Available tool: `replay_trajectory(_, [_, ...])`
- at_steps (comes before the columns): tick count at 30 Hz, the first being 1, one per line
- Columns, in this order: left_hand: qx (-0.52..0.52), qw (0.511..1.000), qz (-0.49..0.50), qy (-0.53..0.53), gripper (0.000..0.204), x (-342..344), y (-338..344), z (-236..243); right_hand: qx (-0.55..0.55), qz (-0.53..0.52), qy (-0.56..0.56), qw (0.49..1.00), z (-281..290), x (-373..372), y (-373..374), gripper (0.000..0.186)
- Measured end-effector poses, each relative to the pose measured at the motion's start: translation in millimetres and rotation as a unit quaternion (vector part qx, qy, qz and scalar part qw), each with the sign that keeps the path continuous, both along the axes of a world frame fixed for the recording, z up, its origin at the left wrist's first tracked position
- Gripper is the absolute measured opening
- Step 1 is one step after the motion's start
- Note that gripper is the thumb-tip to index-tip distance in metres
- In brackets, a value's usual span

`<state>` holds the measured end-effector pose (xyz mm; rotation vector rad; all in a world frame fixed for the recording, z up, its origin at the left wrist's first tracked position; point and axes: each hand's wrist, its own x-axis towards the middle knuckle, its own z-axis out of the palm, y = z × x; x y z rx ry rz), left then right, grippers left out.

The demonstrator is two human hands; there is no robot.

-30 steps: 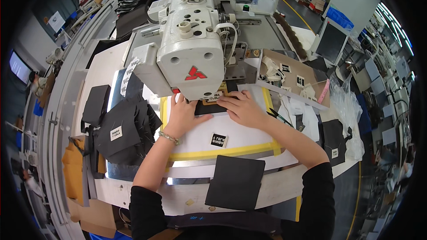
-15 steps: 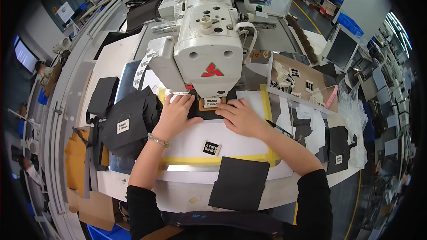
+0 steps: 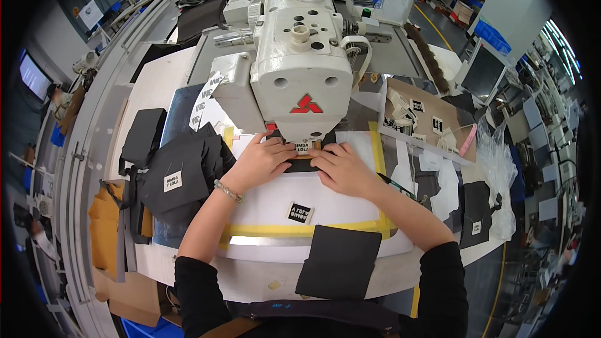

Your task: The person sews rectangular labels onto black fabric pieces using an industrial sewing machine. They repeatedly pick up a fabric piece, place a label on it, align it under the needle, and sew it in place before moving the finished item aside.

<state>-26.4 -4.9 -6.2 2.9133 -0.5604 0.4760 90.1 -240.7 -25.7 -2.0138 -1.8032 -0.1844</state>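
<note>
Compared with the earlier frames, both hands have drawn closer under the head of the white sewing machine [image 3: 299, 56], and the view has shifted so that the machine fills more of the far centre. Left hand [image 3: 260, 161] and right hand [image 3: 341, 169] lie flat, fingers extended, side by side and nearly touching, pressing a small black fabric piece [image 3: 302, 164] against the white work plate [image 3: 275, 203] directly below the needle area; neither hand grips anything. A beaded bracelet [image 3: 228, 191] sits on the left wrist. Near the hands, on the plate, lies a small black label [image 3: 300, 213]; a yellow tape border [image 3: 300, 230] frames the plate's near and right edges. Nearer still, a black rectangular fabric panel [image 3: 338, 261] rests on the table [image 3: 156, 87] edge. To the left, a stack of black fabric pieces [image 3: 181, 172] carries a white label. To the right, a cardboard tray [image 3: 429, 119] holds small labels, with more black pieces [image 3: 476, 213] beyond it and clear plastic bags [image 3: 501, 163] at the far right.
</note>
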Motion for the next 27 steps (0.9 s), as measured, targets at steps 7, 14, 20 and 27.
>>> replay_trajectory(7, [-0.065,0.996,0.001,0.054,0.027,8,-2,2,0.03,0.002,-0.005,1.0,1,0,1,0.021])
replay_trajectory(14, [-0.115,0.989,-0.018,0.087,0.032,16,-6,3,0.042,-0.012,0.047,0.998,3,12,4,0.017])
replay_trajectory(20, [-0.109,0.993,-0.026,0.028,0.03,15,-6,-7,0.043,0.006,-0.012,0.999,-2,13,7,0.022])
replay_trajectory(27, [-0.059,0.997,0.027,-0.045,0.021,7,-4,-18,0.044,-0.01,-0.038,0.998,1,9,7,0.021])
